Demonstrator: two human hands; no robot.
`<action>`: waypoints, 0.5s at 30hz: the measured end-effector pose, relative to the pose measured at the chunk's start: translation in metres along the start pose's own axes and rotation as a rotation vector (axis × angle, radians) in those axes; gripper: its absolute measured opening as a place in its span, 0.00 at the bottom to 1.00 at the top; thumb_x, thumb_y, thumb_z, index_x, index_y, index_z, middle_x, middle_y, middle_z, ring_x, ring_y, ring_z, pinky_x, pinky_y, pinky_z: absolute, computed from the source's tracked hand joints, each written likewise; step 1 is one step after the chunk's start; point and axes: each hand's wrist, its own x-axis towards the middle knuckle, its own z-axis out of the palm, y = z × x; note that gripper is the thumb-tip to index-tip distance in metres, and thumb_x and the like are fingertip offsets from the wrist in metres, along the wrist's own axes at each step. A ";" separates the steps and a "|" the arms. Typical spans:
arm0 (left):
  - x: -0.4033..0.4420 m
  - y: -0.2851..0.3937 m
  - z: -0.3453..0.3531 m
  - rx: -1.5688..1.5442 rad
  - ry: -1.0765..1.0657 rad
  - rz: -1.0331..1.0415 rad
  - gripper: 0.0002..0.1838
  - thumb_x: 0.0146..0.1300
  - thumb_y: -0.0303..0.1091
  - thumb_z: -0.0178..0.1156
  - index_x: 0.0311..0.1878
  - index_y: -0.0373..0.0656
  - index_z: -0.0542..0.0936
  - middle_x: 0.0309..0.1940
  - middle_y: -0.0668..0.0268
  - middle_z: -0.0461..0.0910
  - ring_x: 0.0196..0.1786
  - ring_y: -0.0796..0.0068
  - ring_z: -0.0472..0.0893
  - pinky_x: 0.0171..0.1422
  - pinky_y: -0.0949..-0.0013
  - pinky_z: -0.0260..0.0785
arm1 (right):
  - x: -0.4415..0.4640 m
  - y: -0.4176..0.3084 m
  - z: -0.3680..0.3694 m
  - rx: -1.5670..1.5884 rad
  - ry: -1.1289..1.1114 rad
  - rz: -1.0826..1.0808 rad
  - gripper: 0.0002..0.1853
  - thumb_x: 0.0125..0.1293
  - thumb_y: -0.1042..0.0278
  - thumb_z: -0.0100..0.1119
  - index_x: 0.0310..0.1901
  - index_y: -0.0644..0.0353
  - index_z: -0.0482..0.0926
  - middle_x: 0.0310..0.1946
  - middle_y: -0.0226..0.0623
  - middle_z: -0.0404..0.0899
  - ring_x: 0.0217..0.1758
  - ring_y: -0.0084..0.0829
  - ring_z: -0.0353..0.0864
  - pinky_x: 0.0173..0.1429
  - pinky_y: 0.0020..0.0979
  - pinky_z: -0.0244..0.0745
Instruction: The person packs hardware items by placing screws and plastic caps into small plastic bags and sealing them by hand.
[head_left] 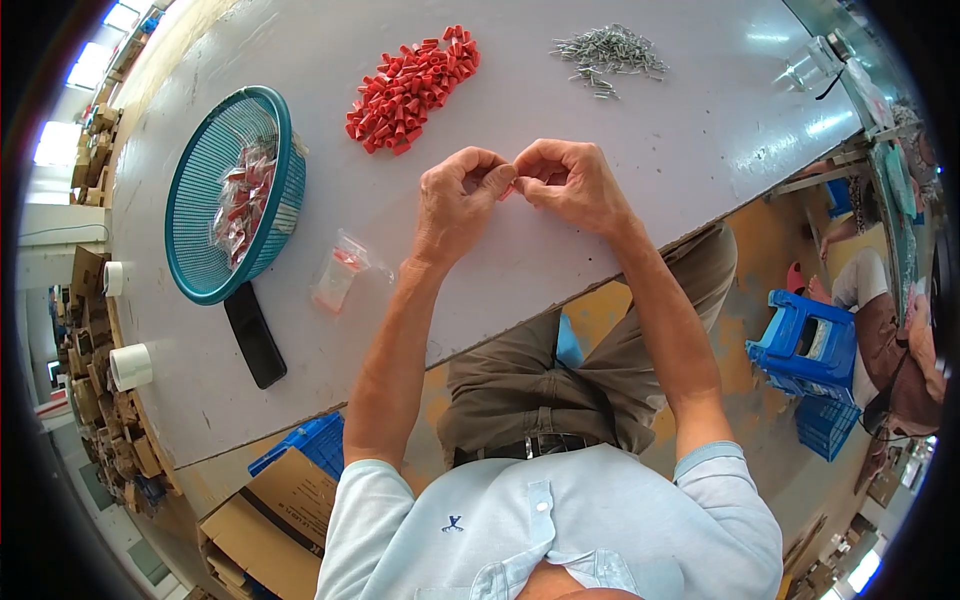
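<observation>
My left hand [458,205] and my right hand [580,188] meet fingertip to fingertip just above the table, both closed in a pinch. Between them shows a small red piece [507,191], mostly hidden by the fingers; its exact kind cannot be made out. Beyond my hands lies a heap of red plastic caps [415,90], and farther right a heap of small silver metal pins [610,55], perhaps screws or rivets. Left of my left forearm, a clear plastic bag [340,270] with something reddish inside rests on the table.
A teal mesh basket [178,230] holding bagged red parts [243,205] stands at left, a black phone [255,335] beside it. Tape rolls [131,367] sit at the left edge, a glass jar [812,62] far right. Another person [900,350] sits near a blue stool [805,335].
</observation>
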 end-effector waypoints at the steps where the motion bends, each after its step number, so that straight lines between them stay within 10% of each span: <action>1: 0.000 0.001 0.000 0.031 0.004 0.010 0.07 0.73 0.28 0.69 0.44 0.33 0.88 0.33 0.65 0.89 0.37 0.81 0.85 0.45 0.74 0.79 | 0.000 0.000 0.000 -0.021 -0.007 -0.023 0.07 0.68 0.78 0.64 0.45 0.68 0.87 0.35 0.30 0.88 0.36 0.16 0.85 0.45 0.24 0.84; 15: -0.002 -0.002 -0.002 0.090 -0.033 0.058 0.07 0.71 0.28 0.69 0.44 0.32 0.87 0.33 0.63 0.88 0.36 0.79 0.85 0.44 0.72 0.79 | -0.003 -0.001 0.011 -0.249 0.172 -0.096 0.06 0.63 0.76 0.62 0.37 0.66 0.86 0.21 0.32 0.82 0.24 0.16 0.75 0.29 0.26 0.72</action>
